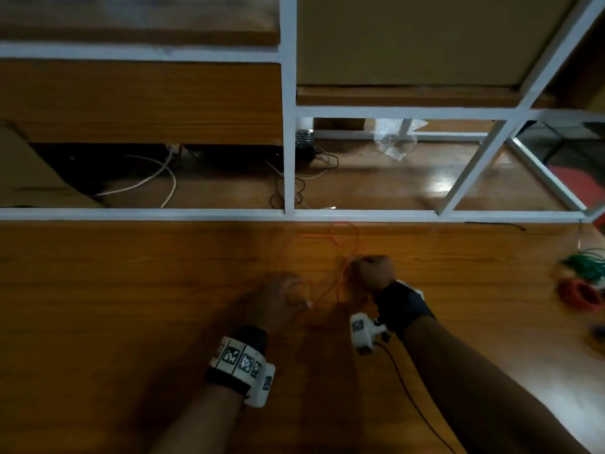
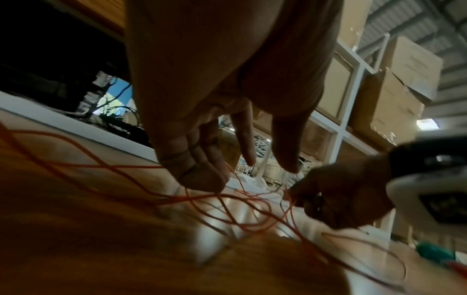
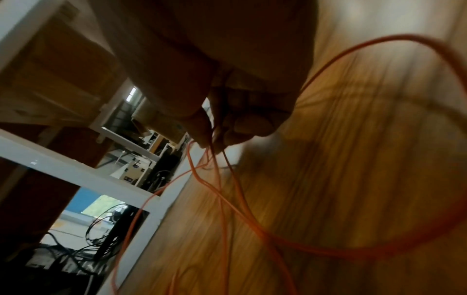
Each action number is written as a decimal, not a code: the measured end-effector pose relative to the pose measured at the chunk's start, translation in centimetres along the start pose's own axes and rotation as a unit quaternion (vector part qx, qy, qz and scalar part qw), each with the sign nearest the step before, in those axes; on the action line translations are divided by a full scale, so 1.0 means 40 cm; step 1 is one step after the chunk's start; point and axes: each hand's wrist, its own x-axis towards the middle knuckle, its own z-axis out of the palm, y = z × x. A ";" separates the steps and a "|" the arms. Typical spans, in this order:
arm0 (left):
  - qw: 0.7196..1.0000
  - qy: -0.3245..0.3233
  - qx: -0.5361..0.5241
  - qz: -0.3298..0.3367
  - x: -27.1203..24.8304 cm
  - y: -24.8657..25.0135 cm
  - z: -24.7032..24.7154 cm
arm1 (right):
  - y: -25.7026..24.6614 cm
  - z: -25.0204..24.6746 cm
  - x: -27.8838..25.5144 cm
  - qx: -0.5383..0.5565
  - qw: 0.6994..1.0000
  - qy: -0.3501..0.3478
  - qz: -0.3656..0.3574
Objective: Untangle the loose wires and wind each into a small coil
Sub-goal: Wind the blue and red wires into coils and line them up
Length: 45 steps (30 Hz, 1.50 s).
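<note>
Head view hangs high over the counter (image 1: 131, 290), tilted down toward the white frame (image 1: 289, 126). Both wrist views ride low, tight behind the fingers (image 2: 197, 159), facing that frame. All three catch the orange wire (image 3: 394, 36) before it.

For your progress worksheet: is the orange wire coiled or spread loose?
Spread loose: the wire lies in wide crossing loops on the table, held by the right hand.

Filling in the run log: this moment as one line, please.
step: untangling | right hand: pinches orange wire | left hand: at the wire, grip unclear | orange wire: loose loops on table, uncoiled
</note>
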 end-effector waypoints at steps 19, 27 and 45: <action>0.944 0.225 0.095 0.223 0.040 0.174 -0.148 | -0.294 -0.151 -0.246 -0.020 0.923 -0.041 -0.382; 0.946 0.078 0.105 0.297 0.079 0.311 -0.226 | -0.310 -0.170 -0.242 0.007 0.924 -0.116 -0.363; 0.925 0.137 0.230 0.271 0.053 0.349 -0.269 | -0.237 -0.221 -0.228 -0.149 0.923 -0.066 -0.348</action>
